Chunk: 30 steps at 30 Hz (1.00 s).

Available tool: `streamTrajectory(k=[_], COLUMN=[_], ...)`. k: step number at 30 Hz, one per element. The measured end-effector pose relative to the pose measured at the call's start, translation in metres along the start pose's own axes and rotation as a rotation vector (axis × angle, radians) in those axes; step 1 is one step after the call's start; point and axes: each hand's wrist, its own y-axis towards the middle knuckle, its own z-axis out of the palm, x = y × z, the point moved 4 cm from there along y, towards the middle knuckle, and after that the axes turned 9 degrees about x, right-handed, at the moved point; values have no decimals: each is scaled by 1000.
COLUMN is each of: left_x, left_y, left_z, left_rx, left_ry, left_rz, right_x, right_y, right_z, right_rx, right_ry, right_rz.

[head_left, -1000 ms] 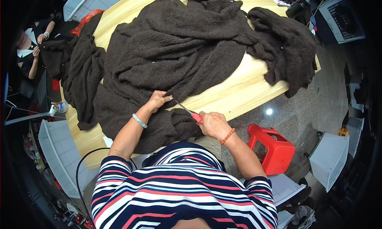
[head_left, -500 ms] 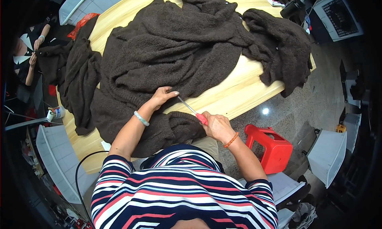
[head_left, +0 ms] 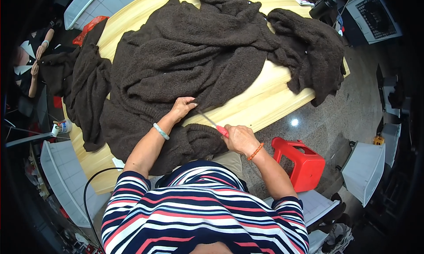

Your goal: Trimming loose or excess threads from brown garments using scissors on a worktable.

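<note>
A large dark brown knitted garment lies heaped in folds over the wooden table, with its near part hanging toward my lap. My left hand pinches the edge of the knit between thumb and fingers. In my right hand is a tool with a red handle and a slim metal shaft; its exact kind does not show. The shaft slants up and left to the knit beside my left thumb, where its tip is hidden.
A red plastic stool stands on the floor at right. More brown knit hangs over the table's right end. Another person's hands hold brown knit at far left. A black bottle stands at the back right, a white tub at left.
My left hand has shifted very slightly right, still pinching the knit. The right hand and its tool are nearly unmoved, with the red handle a touch farther left.
</note>
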Motion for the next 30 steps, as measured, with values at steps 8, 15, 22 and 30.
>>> streamTrajectory(k=[8, 15, 22, 30], left_x=[-19, -4, -21, -48], left_y=[-8, 1, -2, 58], left_z=[19, 37, 41, 75], left_rx=[135, 30, 130, -97], left_ry=[98, 267, 293, 351], left_rz=[-5, 110, -34, 185], right_x=[-11, -67, -96, -76], right_y=[9, 30, -17, -29], right_z=[-15, -19, 1, -16], right_rx=[-122, -187, -140, -178], right_ry=[136, 136, 136, 175], right_rz=[32, 211, 364, 285])
